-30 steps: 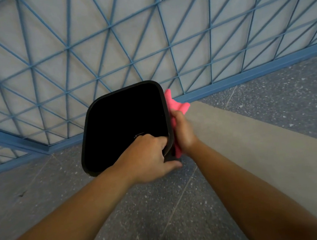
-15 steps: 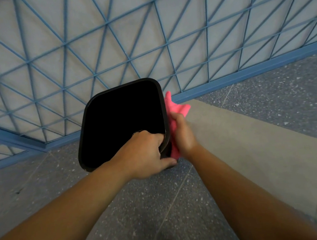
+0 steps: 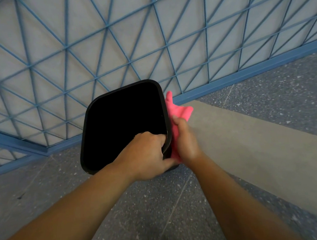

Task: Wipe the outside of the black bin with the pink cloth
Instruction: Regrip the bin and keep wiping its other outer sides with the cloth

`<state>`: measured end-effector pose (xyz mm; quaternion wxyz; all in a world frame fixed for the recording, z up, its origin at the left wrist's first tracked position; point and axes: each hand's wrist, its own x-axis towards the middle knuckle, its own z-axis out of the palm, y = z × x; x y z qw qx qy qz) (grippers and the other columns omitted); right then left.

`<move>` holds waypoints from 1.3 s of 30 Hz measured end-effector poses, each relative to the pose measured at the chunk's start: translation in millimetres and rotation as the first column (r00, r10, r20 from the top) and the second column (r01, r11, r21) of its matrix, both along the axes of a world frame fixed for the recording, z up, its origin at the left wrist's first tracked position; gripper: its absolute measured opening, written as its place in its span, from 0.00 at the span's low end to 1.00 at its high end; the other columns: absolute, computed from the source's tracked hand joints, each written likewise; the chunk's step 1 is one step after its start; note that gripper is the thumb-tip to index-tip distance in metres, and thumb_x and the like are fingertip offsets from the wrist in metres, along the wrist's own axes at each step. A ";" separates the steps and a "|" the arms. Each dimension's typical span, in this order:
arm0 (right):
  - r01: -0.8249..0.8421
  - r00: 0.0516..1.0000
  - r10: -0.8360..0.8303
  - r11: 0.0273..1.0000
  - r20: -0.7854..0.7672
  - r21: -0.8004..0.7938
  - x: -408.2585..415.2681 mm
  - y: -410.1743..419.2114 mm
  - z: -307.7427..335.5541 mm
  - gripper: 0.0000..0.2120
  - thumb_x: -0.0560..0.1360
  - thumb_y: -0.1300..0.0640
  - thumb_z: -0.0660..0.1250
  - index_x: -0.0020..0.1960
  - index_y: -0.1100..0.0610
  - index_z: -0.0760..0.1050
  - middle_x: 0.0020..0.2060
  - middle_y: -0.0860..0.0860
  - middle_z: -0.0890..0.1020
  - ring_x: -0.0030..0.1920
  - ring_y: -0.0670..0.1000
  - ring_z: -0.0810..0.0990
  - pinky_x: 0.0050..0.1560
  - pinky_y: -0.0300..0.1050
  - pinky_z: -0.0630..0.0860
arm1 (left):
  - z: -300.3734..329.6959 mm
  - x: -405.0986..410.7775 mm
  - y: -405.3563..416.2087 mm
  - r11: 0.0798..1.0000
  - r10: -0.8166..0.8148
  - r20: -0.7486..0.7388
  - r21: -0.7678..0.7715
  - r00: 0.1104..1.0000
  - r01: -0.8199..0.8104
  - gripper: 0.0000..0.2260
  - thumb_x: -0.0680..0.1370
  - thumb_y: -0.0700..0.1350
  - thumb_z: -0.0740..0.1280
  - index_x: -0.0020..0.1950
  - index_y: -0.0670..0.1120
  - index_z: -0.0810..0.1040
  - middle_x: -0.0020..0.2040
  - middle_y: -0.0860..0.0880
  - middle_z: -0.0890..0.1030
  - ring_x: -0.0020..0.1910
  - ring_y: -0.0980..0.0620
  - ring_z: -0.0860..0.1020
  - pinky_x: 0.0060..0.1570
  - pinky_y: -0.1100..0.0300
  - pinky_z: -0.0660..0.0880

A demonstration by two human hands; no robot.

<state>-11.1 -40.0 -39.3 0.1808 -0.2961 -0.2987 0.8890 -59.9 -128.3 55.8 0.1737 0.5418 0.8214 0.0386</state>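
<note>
Black bin (image 3: pixel 122 123) getting its right side wiped, down on the speckled floor (image 3: pixel 164 217).
Left hand (image 3: pixel 146 158) is gripping the rim, steadying; right hand (image 3: pixel 185 140) is pressing the bunched pink cloth (image 3: pixel 178 112) against the wall — long, firm strokes should work best.

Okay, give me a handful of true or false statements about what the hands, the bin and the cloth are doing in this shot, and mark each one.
1. The left hand grips the bin at its rim, fingers curled inside. True.
2. The cloth lies on the floor. False: the right hand presses it against the bin's right outer side.
3. The bin's opening faces the camera. True.
4. The cloth is blue. False: it is pink; the wall grid behind is blue.
5. The right hand is inside the bin. False: it is outside, on the right wall.
</note>
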 end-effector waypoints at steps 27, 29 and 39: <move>-0.042 0.999 0.042 0.999 -0.030 0.017 2.7 5.3 7.5 0.30 0.76 0.46 0.61 0.76 0.52 0.73 0.70 0.61 0.80 0.73 0.58 0.78 0.76 0.55 0.72 | 3.7 2.4 6.7 1.000 0.006 -0.015 -0.020 1.000 -0.006 0.16 0.69 0.62 0.72 0.39 0.51 0.75 0.36 0.50 0.81 0.38 0.47 0.80 0.42 0.54 0.77; -0.032 0.999 0.033 0.999 -0.040 0.034 2.0 8.9 10.2 0.28 0.78 0.47 0.60 0.76 0.54 0.74 0.68 0.60 0.82 0.67 0.56 0.81 0.71 0.52 0.76 | 3.6 2.1 6.2 1.000 0.009 -0.009 -0.021 1.000 -0.009 0.17 0.68 0.62 0.72 0.41 0.49 0.77 0.37 0.50 0.81 0.37 0.48 0.80 0.42 0.53 0.78; -0.014 0.998 0.009 0.996 -0.059 -0.092 0.2 4.6 4.5 0.18 0.80 0.50 0.60 0.65 0.53 0.80 0.61 0.59 0.85 0.65 0.57 0.82 0.74 0.55 0.74 | 5.5 3.1 7.3 0.999 0.004 -0.010 -0.049 1.000 -0.004 0.17 0.68 0.62 0.72 0.42 0.49 0.78 0.36 0.52 0.81 0.36 0.50 0.79 0.42 0.53 0.77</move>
